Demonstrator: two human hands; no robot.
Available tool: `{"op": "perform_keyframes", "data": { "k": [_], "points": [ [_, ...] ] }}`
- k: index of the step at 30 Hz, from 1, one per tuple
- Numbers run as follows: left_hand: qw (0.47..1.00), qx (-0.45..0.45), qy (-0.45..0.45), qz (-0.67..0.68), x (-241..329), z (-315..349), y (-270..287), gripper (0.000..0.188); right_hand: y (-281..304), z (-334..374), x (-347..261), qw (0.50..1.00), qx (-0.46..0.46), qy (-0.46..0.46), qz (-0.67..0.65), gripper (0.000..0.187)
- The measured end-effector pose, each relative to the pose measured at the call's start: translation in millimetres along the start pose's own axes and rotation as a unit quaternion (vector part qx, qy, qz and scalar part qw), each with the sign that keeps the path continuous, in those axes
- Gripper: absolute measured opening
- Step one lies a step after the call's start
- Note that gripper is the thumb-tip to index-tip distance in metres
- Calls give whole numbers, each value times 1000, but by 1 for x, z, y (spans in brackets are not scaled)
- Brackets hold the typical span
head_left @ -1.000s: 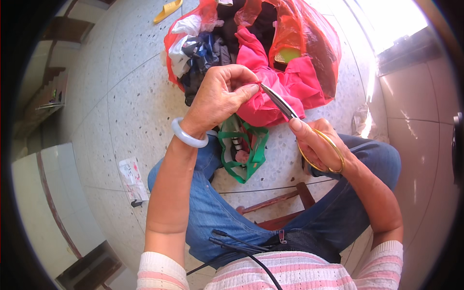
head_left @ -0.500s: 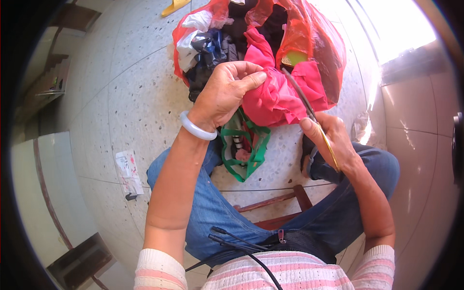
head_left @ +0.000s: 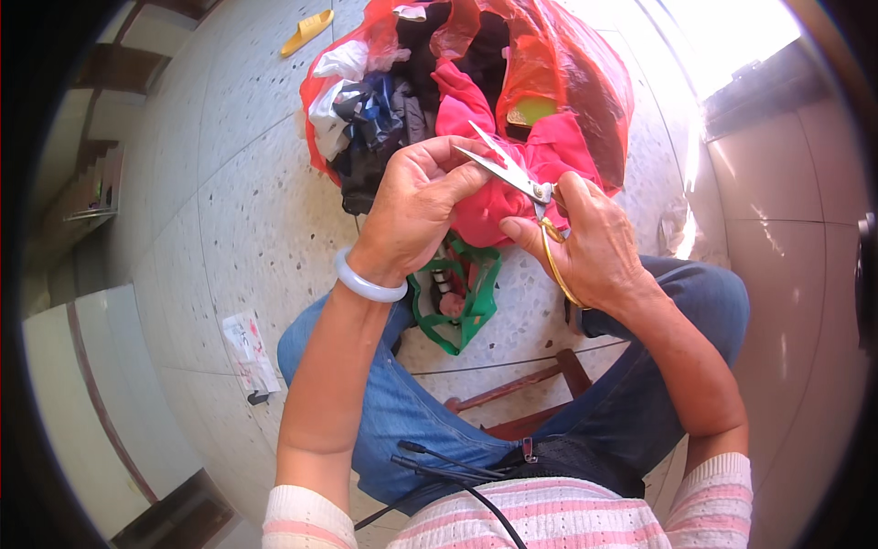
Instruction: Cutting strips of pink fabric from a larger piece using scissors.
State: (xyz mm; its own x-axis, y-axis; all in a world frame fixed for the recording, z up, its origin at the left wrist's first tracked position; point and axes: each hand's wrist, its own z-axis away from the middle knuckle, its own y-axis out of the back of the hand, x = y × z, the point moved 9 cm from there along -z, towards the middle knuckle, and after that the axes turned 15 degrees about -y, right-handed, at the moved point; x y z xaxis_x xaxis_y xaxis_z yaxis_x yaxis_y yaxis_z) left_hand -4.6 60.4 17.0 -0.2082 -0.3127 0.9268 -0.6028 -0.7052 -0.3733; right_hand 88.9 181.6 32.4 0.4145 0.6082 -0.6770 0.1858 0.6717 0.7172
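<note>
Scissors (head_left: 505, 170) with gold-coloured handles are in my right hand (head_left: 594, 242), fingers round the handles. Their blades stand apart, pointing left, with the tips by the fingertips of my left hand (head_left: 412, 206). My left thumb and fingers are pinched on the edge of a bright pink cloth (head_left: 480, 210), part of which shows between and beside the blades. The exact pinched bit is hidden by my fingers. A pale bangle (head_left: 366, 279) circles my left wrist. The pink cloth spills out of a large red plastic bag (head_left: 604, 101) in front of me.
Dark garments (head_left: 370, 137) and a white plastic bag (head_left: 338, 64) sit in the red bag's left side. A green-handled bag (head_left: 480, 320) stands between my knees. A yellow slipper (head_left: 306, 33), a paper packet (head_left: 249, 348) and a wooden stool (head_left: 530, 389) are on the floor.
My right hand has moved up and left, and the scissors have swung round, blades spread, to my left fingertips. My left hand has shifted slightly down and left.
</note>
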Motion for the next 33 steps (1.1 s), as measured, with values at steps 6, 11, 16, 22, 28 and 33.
{"op": "perform_keyframes", "data": {
  "k": [6,11,16,22,28,33],
  "points": [
    [1000,-7,16,16,-1,1,-2,20,2,0,-3,999,31,23,4,61],
    [1000,12,12,16,0,2,4,19,10,5,-6,998,50,42,17,59],
    [996,79,-43,22,13,-1,14,12,14,9,-1,999,33,23,32,53],
    [992,111,-58,21,17,-2,19,13,11,10,-2,998,33,35,37,52],
    [991,117,-63,-7,18,-1,22,10,9,8,0,999,26,29,29,52],
    [989,145,11,31,10,1,26,12,-6,4,9,991,-100,-41,-73,55]
  ]
}}
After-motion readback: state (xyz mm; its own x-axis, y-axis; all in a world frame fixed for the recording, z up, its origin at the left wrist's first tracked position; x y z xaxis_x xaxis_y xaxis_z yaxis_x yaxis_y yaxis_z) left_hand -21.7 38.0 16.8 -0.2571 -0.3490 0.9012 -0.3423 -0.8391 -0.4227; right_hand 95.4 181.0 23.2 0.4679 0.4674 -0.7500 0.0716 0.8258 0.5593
